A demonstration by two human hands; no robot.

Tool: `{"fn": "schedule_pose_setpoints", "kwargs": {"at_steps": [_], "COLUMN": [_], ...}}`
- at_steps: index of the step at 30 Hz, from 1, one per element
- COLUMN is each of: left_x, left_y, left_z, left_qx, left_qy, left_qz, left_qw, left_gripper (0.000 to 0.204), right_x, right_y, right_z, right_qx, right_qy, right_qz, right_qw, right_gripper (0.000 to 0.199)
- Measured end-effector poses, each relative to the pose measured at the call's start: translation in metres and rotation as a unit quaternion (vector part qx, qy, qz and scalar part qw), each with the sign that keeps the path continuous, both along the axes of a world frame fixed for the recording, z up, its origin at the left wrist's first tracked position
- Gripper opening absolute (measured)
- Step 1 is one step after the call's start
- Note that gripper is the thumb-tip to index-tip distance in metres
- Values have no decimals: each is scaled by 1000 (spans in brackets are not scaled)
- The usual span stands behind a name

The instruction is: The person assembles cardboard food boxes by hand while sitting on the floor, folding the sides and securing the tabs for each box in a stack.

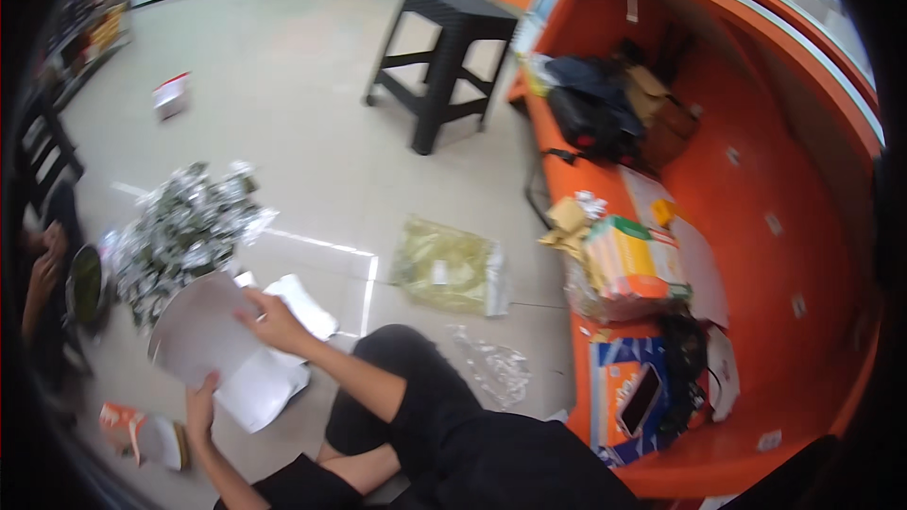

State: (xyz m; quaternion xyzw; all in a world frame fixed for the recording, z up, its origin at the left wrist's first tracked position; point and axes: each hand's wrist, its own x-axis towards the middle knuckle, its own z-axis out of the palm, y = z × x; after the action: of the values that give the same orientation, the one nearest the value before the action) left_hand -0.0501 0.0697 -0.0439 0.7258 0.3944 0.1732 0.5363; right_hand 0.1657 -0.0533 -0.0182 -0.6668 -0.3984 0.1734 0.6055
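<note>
A pale, curved sheet point(203, 326), whitish and slightly shiny, is held up in front of me at the lower left. My left hand point(199, 408) grips its lower edge. On its right side, my right hand point(272, 321) has its fingers closed over the edge. Below and between the hands is a brighter silvery-white sheet point(260, 389); whether it joins the held one I cannot tell. More white sheets point(304, 304) lie on the floor past my right hand. Just beyond the held sheet spreads a large heap of crumpled foil pieces point(194, 231) with dark green showing among them.
Another person's hands point(45, 264) are at the far left beside a bowl point(87, 285). An orange-and-white packet point(142, 434) lies lower left. A yellowish plastic bag point(444, 264) and clear plastic point(493, 366) are on the floor. Beyond stands a black stool point(444, 57); at right, a cluttered orange shelf point(557, 255).
</note>
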Motion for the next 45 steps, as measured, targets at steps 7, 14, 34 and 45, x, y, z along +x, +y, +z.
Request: {"fn": "schedule_pose_setpoints", "kwargs": {"at_steps": [7,14,34,45], "left_x": [16,33,21,28], "left_y": [-1,-31,-14,-33], "left_z": [33,34,36,53], "left_qx": [-63,-133,-191,276], "left_qy": [-164,-176,-74,8], "left_qz": [83,38,23,303], "left_qw": [981,975,978,912], "left_gripper": [37,49,38,76], "right_x": [-2,-28,-25,-42], "right_y": [-9,-6,-8,-8], "right_z": [19,14,14,9], "right_qx": [-34,-118,-141,-187], "right_qy": [21,-76,190,-269], "right_qz": [45,21,222,162], "right_qw": [998,990,946,931], "right_gripper": [28,36,36,22]}}
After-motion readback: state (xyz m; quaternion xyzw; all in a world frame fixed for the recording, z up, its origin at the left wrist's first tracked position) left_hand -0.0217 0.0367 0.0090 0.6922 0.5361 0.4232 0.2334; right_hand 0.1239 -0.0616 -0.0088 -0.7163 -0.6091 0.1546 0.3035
